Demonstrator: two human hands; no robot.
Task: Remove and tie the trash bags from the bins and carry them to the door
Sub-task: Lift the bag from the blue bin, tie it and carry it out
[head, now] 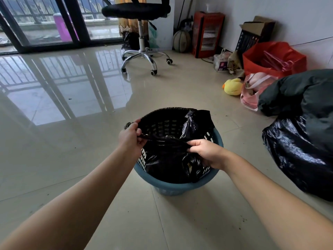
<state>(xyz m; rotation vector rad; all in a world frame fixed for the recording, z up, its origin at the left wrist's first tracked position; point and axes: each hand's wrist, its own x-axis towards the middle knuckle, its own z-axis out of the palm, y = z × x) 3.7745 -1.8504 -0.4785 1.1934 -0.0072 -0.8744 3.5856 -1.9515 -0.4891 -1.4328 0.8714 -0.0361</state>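
Observation:
A round blue-green bin (pixel 169 186) with a perforated wall stands on the tiled floor in front of me. A black trash bag (pixel 167 159) lines it, its far edge still over the rim. My left hand (pixel 130 136) grips the bag's edge at the bin's left rim. My right hand (pixel 207 152) pinches the bag's edge at the right. The plastic is stretched taut in a band between both hands across the bin's mouth.
A full black trash bag (pixel 295 152) lies on the floor at right, with a dark bundle (pixel 302 92) behind it. Further back are a pink bag (pixel 252 91), a yellow plush duck (pixel 232 86), a red bag (pixel 273 58) and an office chair (pixel 142 42).

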